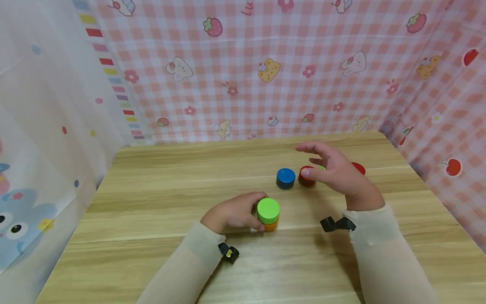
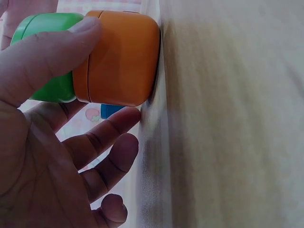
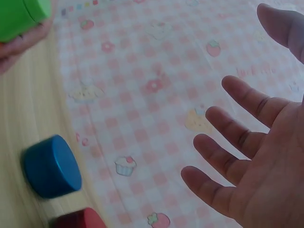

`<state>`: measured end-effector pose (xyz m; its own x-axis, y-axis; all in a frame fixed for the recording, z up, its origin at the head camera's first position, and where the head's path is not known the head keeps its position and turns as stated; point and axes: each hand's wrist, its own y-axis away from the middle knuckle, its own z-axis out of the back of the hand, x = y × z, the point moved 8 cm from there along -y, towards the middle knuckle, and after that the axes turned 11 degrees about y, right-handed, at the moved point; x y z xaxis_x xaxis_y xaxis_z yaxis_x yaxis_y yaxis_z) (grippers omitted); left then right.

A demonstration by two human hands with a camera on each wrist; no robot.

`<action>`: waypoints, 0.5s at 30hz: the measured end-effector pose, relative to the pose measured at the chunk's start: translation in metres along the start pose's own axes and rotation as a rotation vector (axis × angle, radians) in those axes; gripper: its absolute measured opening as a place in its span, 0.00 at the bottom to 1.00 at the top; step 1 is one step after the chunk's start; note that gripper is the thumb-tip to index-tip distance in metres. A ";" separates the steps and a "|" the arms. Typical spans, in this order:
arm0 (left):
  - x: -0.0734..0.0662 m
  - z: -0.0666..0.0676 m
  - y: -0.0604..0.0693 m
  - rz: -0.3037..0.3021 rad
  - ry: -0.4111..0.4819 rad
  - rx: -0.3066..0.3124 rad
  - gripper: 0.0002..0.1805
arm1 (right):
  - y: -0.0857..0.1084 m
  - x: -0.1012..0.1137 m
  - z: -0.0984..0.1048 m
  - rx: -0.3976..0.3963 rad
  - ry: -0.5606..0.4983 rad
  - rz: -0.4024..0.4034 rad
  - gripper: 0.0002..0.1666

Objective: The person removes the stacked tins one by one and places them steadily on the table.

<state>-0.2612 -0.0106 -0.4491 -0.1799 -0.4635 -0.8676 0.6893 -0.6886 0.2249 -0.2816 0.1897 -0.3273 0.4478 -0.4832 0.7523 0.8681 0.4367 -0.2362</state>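
Observation:
My left hand (image 1: 239, 211) holds a small stack between thumb and forefinger: a green round piece (image 1: 268, 210) on top of a rounded orange piece (image 2: 122, 57) that stands on the table. In the left wrist view the thumb lies across the seam of the two, and the other fingers are loosely bent beside the orange piece. Over the table on the right, my right hand (image 1: 332, 171) is raised with its fingers spread and holds nothing. Near its thumb are a red round piece (image 1: 306, 179), partly hidden, and a blue round piece (image 1: 286, 178).
Behind the right hand, another red piece (image 1: 358, 168) and a sliver of something green (image 1: 323, 168) show. The wooden table (image 1: 159, 190) meets a pink checked cloth (image 1: 235, 50) at the back and further cloth at both sides.

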 end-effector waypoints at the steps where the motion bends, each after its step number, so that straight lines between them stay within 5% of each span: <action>1: 0.000 0.000 0.000 0.001 -0.004 -0.001 0.35 | 0.000 0.002 -0.003 0.014 0.004 0.008 0.30; 15: 0.001 0.001 0.000 0.008 0.005 -0.008 0.35 | -0.006 0.010 -0.036 0.124 0.040 0.080 0.32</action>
<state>-0.2625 -0.0116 -0.4500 -0.1709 -0.4657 -0.8683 0.6960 -0.6808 0.2281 -0.2740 0.1547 -0.3403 0.5250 -0.4713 0.7087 0.7970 0.5644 -0.2152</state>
